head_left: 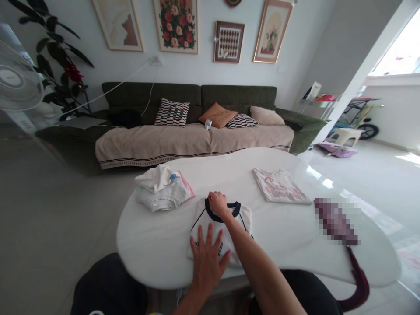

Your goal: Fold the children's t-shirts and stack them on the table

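A white T-shirt [244, 214] with a dark navy collar and dark piping lies folded on the white table in front of me. My left hand [207, 256] rests flat on its chest, fingers spread over some dark lettering. At the neckline, my right hand [218, 204] has its fingers curled closed on the collar; the fingertips are hidden. To the left is a loose pile of white, grey and pink clothes [162, 192]. A folded light shirt [280, 187] with a pink print lies to the right.
The white table [151, 253] has a rounded edge near my knees. At its right end lies a pixelated maroon thing [336, 221] with a dark red strap hanging off. Beyond stands a green sofa [236, 94] with cushions. A white fan [19, 81] stands at left.
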The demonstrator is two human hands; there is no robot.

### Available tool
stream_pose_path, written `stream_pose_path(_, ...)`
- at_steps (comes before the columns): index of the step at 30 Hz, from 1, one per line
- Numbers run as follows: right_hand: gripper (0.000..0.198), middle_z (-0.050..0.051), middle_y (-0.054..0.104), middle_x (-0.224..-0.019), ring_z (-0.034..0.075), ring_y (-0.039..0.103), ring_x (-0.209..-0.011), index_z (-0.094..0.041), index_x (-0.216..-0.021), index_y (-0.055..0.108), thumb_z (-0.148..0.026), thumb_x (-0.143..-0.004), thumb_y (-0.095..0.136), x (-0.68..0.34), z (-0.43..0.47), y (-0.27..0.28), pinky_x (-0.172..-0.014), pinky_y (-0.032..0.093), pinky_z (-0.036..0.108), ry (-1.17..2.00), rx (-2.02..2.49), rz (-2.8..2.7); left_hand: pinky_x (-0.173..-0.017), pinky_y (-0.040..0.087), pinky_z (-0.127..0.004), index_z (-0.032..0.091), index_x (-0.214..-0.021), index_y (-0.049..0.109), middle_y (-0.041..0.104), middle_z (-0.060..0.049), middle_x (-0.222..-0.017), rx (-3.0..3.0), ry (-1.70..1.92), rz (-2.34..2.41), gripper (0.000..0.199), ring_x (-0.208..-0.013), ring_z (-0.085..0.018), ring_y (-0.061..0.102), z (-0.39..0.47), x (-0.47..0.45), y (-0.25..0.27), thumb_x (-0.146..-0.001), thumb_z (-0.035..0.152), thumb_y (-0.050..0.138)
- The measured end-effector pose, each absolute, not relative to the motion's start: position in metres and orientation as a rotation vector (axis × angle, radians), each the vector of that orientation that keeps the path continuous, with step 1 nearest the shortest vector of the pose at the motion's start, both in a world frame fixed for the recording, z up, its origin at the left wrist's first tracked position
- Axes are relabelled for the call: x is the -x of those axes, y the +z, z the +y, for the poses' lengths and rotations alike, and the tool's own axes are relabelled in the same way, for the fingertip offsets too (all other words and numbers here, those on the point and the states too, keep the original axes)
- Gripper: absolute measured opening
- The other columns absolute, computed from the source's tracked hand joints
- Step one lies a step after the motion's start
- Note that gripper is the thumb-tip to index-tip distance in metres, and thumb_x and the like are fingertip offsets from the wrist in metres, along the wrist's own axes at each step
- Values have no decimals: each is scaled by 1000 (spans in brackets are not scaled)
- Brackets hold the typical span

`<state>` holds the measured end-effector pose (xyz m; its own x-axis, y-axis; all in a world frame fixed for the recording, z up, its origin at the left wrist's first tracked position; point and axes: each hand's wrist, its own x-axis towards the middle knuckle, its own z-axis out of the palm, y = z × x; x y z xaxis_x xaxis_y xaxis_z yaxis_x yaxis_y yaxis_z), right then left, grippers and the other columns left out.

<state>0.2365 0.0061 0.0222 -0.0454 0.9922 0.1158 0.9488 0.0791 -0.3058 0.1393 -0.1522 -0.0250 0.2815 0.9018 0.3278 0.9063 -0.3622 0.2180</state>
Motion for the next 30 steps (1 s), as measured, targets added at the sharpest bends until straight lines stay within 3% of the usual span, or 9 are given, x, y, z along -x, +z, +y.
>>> stream_pose_path(5,31,9,53,-118,19,43,-112,-22,-115,51,-24,-89,34,-263,-31,29,-96,24,36,118,1915,-2018,-97,12,-61,39,-133,27,27,-1,-143,2523,-633,-1781,54,-131,-37,13,-153,-139,-21,-82,55,35)
stream_pose_path(9,45,12,33,-138,23,22,-129,-15,-132,34,-29,-90,28,-295,-79,14,-100,22,41,67,2062,-1830,-98,12,-60,37,-132,31,27,-3,-143,2530,-647,-1794,55,-131,-38,12,-154,-139,-15,-81,55,39)
stream_pose_path(12,55,11,22,-143,24,12,-133,-14,-138,23,-38,-89,28,-304,-101,-2,-101,21,44,169,2157,-1805,-99,13,-58,33,-133,31,28,-7,-142,2496,-654,-1822,59,-130,-38,14,-156,-143,-13,-79,54,43)
stream_pose_path(15,58,9,17,-145,22,10,-133,-16,-139,18,-42,-89,27,-306,-111,-6,-102,20,44,292,2147,-1856,-99,17,-57,26,-132,35,31,-13,-140,2457,-625,-1890,65,-128,-38,20,-153,-145,-9,-75,55,47)
stream_pose_path(19,57,11,28,-141,24,22,-130,-16,-138,19,-41,-88,28,-315,-132,3,-98,26,44,259,2167,-1715,-96,31,-45,19,-122,50,44,-13,-131,2527,-593,-2053,55,-122,-30,36,-135,-129,7,-79,52,44)
stream_pose_path(21,51,15,43,-129,25,38,-121,-13,-132,32,-38,-87,31,-319,-150,5,-93,33,37,226,2221,-1594,-94,35,-35,16,-118,53,50,-13,-125,2508,-657,-2184,45,-115,-24,44,-122,-113,15,-84,42,39)
stream_pose_path(24,37,15,59,-103,24,55,-97,-14,-111,50,-38,-85,36,-316,-174,1,-81,39,30,262,2304,-1473,-90,36,-32,13,-108,58,57,-14,-112,2458,-704,-2395,34,-104,-23,51,-103,-92,20,-83,29,41)
stream_pose_path(30,23,9,64,-85,24,60,-84,-21,-91,53,-37,-76,47,-308,-174,-1,-64,40,29,383,2362,-1317,-78,40,-26,13,-90,61,66,-9,-93,2599,-814,-2582,19,-91,-20,59,-79,-81,14,-74,19,52)
